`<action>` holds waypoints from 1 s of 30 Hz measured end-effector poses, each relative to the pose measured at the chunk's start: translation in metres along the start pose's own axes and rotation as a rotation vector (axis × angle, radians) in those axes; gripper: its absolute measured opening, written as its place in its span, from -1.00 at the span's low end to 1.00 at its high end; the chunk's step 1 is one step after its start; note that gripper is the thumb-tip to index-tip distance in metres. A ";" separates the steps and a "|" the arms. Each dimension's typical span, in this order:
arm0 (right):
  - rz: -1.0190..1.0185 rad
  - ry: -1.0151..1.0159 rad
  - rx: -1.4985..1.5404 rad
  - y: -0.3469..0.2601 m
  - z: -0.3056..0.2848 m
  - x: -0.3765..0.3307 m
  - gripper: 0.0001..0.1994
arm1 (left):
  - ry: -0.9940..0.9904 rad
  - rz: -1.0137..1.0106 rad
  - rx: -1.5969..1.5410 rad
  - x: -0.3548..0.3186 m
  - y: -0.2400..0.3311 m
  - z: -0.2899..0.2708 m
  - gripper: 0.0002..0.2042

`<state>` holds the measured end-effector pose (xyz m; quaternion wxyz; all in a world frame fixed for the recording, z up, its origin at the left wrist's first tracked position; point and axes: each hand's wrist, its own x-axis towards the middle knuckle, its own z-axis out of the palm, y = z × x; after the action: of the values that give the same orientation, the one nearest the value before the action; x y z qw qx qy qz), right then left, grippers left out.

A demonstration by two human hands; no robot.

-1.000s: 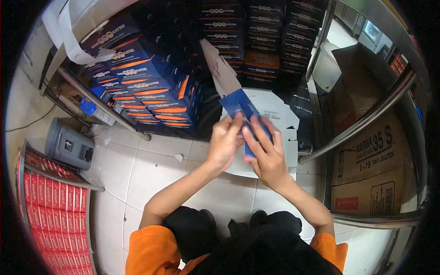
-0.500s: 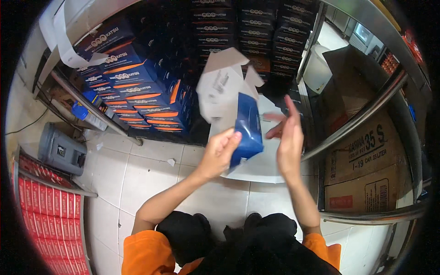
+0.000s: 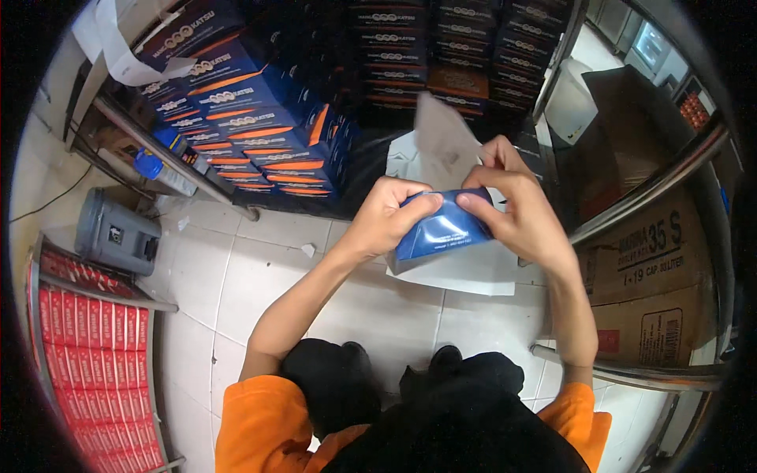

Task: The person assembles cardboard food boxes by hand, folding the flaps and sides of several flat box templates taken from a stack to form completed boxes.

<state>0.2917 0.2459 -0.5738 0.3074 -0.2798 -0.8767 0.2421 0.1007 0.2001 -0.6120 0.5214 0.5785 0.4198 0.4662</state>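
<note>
A blue carton blank [image 3: 440, 231] with a pale grey inner side is held up in front of me by both hands. My left hand [image 3: 385, 221] grips its left edge, fingers curled over the top. My right hand [image 3: 516, 211] pinches its right edge, and a pale flap [image 3: 441, 146] sticks up behind the fingers. Under the carton, a stack of flat white sheets [image 3: 473, 272] lies on the tiled floor.
Blue and orange boxes [image 3: 252, 142] are stacked on a metal rack at the upper left, darker ones at the back. A grey device [image 3: 118, 235] and a rack of red packs [image 3: 75, 331] are at the left. Brown cardboard boxes [image 3: 654, 292] sit on a shelf at the right.
The hands have come together on the blue carton: one second ago it was held long and upright, half a second ago the right hand was off it, now both grip it folded and sideways.
</note>
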 end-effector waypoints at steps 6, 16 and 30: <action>0.112 0.014 0.219 0.023 0.011 -0.028 -0.21 | 0.023 0.151 0.068 -0.009 0.006 -0.001 -0.69; 0.699 0.625 0.856 0.065 0.000 -0.022 -0.33 | 0.327 -0.052 -0.406 -0.020 -0.008 -0.008 -0.69; -0.586 0.324 -0.394 -0.011 0.059 -0.019 -0.66 | 0.097 -0.010 -0.744 -0.022 -0.012 -0.002 -0.77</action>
<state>0.2609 0.2113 -0.6157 0.4382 -0.1060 -0.8893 -0.0763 0.0939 0.1807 -0.6263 0.6777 0.3245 0.2490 0.6111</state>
